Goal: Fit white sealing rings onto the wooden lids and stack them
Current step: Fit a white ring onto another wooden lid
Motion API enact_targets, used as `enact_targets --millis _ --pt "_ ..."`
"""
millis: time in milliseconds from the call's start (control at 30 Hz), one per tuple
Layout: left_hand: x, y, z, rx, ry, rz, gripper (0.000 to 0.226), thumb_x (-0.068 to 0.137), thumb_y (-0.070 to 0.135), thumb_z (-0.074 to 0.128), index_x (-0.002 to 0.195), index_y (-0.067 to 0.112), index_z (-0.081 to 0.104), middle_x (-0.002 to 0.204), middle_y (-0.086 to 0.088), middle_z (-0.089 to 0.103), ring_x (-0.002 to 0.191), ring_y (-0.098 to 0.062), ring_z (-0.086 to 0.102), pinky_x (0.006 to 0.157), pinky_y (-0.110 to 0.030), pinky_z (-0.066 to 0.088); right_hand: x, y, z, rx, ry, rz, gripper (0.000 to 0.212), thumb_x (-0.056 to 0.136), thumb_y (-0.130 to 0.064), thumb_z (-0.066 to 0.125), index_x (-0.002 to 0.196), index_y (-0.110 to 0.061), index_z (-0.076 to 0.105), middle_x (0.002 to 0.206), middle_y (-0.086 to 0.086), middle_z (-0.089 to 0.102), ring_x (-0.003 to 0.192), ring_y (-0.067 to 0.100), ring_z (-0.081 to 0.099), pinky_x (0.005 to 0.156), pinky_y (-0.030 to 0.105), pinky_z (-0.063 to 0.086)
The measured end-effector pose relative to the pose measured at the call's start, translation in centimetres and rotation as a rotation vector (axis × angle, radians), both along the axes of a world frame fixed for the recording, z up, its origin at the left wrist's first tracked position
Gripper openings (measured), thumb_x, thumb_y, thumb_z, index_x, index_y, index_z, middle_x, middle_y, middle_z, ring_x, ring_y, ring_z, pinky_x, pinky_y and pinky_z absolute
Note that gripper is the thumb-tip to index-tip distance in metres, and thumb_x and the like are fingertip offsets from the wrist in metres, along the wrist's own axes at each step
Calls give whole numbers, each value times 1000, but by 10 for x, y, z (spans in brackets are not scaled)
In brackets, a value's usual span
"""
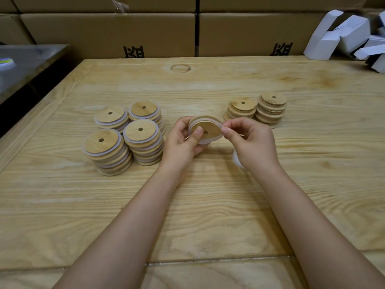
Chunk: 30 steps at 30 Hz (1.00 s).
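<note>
My left hand grips a round wooden lid with a centre hole, thumb pressed on its face. A white sealing ring lies partly around the lid's rim. My right hand pinches the ring at the lid's right edge. Left of my hands stand several stacks of lids with white rings. To the right stand two stacks of bare wooden lids. A white ring pile shows partly under my right wrist.
The work happens on a pale wooden table. Cardboard boxes line the far edge. Folded white cartons are heaped at the back right. A dark metal surface sits at the left.
</note>
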<state>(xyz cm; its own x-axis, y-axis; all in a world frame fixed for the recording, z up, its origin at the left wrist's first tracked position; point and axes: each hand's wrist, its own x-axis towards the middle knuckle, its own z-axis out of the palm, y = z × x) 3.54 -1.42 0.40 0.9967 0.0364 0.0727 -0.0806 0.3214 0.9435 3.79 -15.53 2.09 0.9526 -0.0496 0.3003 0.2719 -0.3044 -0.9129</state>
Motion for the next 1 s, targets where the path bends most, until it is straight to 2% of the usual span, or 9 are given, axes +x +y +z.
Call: enact_targets --millis 167,300,400,467,533,633,767,900,1000 --pt "-2 -2 0 17 19 -100 9 93 5 49 93 14 49 90 -6 65 87 -21 65 78 -37 56 -1 -2 -2 99 15 3 14 84 -11 67 77 -24 66 77 -10 67 76 5 64 74 22 53" --pt "-4 -4 0 194 -16 -128 8 91 5 53 88 11 57 80 -5 61 75 -15 58 67 -26 48 -5 1 -1 43 -20 59 18 85 -8 65 77 -25 64 75 -13 65 73 -5 60 63 12 47" --pt "-6 -7 -2 412 -91 -88 16 95 19 50 85 17 62 75 2 62 68 -6 56 60 -19 44 -8 3 -1 -54 -29 71 18 85 -14 64 77 -29 64 79 -12 67 79 2 63 69 28 54" --pt "-5 -8 -4 466 -138 -37 17 97 20 47 87 19 61 79 5 62 73 -5 57 67 -22 46 -9 4 -2 -101 -52 47 15 84 -17 65 77 -30 63 82 -11 67 80 5 63 72 36 54" --pt "-4 -7 -5 456 -182 23 15 97 18 46 90 21 59 84 7 62 79 -6 57 76 -28 47 -9 5 -2 -133 -97 17 12 83 -17 68 80 -27 63 85 -11 66 80 7 63 74 37 53" --pt "-3 -6 -5 349 -183 32 11 96 22 48 92 25 57 87 6 61 84 -14 57 82 -49 49 -8 5 -4 -144 -169 -38 9 80 -11 70 82 -18 64 86 -8 66 79 10 64 78 31 53" --pt "-1 -6 -7 348 -224 35 11 89 28 48 93 31 57 91 13 63 91 -15 58 89 -58 48 -6 5 -5 -53 -141 -67 14 80 -8 71 75 -20 64 84 -15 66 79 -1 63 74 14 50" --pt "-1 -4 -8 323 -213 87 19 89 28 47 88 41 60 89 20 63 91 -11 58 88 -59 49 -3 6 -4 57 -49 -61 21 79 -9 71 69 -26 64 81 -13 70 78 6 66 75 17 51" --pt "-1 -3 -7 256 -189 95 16 92 27 48 90 37 60 93 9 63 93 -13 58 83 -53 54 -1 4 -1 73 -26 -28 20 80 -9 71 69 -25 65 81 -12 70 80 6 66 77 18 51"
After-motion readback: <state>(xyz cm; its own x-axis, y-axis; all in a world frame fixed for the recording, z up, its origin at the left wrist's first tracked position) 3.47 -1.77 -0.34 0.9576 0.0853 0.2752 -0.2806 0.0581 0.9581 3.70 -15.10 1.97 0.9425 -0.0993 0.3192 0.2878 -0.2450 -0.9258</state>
